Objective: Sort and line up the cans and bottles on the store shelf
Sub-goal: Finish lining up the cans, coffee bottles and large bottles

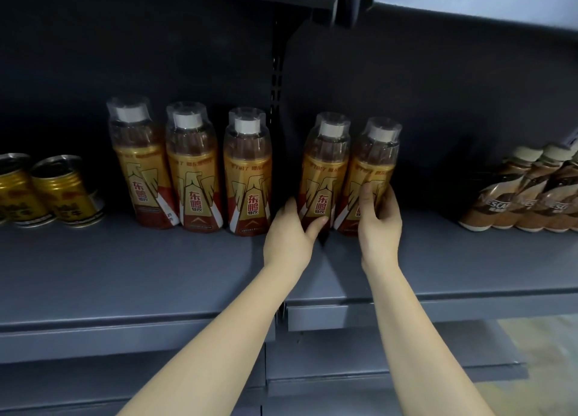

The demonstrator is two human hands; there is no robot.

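Observation:
Several orange-gold drink bottles with white caps stand in a row on the grey shelf (156, 268). Three stand left of the shelf's upright: one bottle (142, 165), a second (194, 171) and a third (248, 178). Right of the upright, my left hand (292, 231) grips the base of the fourth bottle (327, 165), thumb across its front. My right hand (380, 221) grips the lower part of the fifth bottle (373, 162). These two bottles stand upright, close together.
Two gold cans (67, 190) stand at the far left of the shelf. A cluster of brown coffee bottles (531, 196) stands at the far right. A dark slotted upright (276, 81) divides the back wall. Another shelf hangs above, and lower shelves lie below.

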